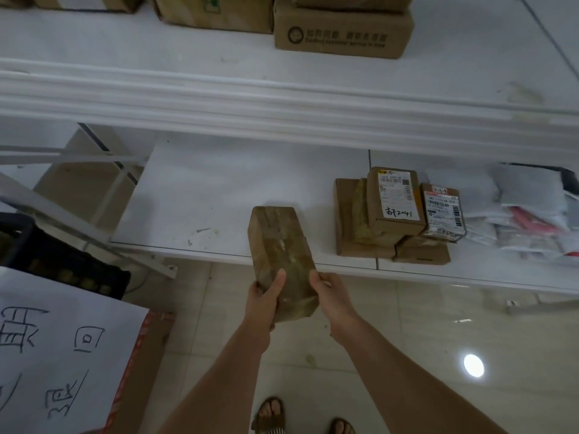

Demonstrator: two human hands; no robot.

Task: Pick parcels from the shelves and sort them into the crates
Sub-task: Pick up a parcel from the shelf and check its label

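Parcels are still waiting: a cluster of small brown labelled cardboard boxes (398, 214) is sitting on the white lower shelf (203, 195) at centre right, and larger brown cartons (343, 34) are lining the upper shelf. One long tape-wrapped brown parcel (280, 255) is being held at frame centre, left hand (264, 300) and right hand (329, 296) both gripping its near end. A dark crate (47, 255) is sitting at left; sorting looks barely underway.

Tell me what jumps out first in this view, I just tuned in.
The taped brown parcel at centre, gripped at its near end by the left hand and right hand, in front of the lower shelf. Right of it on that shelf sits a pile of labelled boxes. A handwritten sign fills the lower left corner.
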